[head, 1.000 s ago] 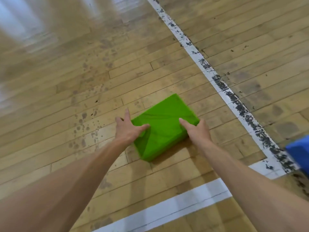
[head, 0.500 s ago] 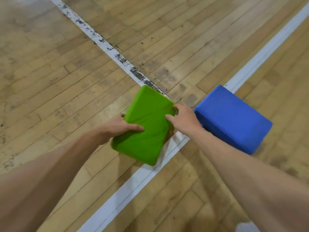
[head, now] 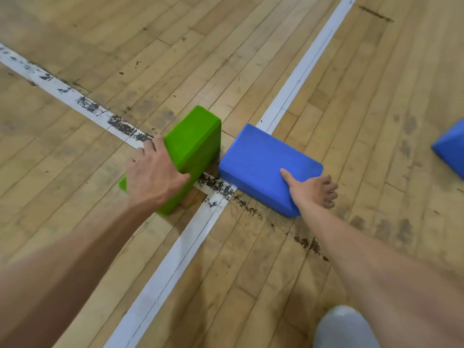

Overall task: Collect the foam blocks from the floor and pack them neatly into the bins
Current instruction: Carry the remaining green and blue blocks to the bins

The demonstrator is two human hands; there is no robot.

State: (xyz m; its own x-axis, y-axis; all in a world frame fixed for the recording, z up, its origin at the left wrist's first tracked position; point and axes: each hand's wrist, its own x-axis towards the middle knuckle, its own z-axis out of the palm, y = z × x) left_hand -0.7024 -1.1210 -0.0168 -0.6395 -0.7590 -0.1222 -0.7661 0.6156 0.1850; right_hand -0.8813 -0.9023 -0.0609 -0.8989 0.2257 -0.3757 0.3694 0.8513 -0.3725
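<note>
My left hand (head: 155,177) is gripping the green block (head: 193,146), standing on edge on the floor (head: 251,59). The blue block (head: 258,156) is lying flat just beside it, nearer my right hand (head: 311,189), which is gripping its end.

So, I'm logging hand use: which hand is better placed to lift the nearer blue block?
Right. The right hand rests on the near corner of the blue block, thumb on top, fingers curled past its edge; the left hand is gripping the green block.
</note>
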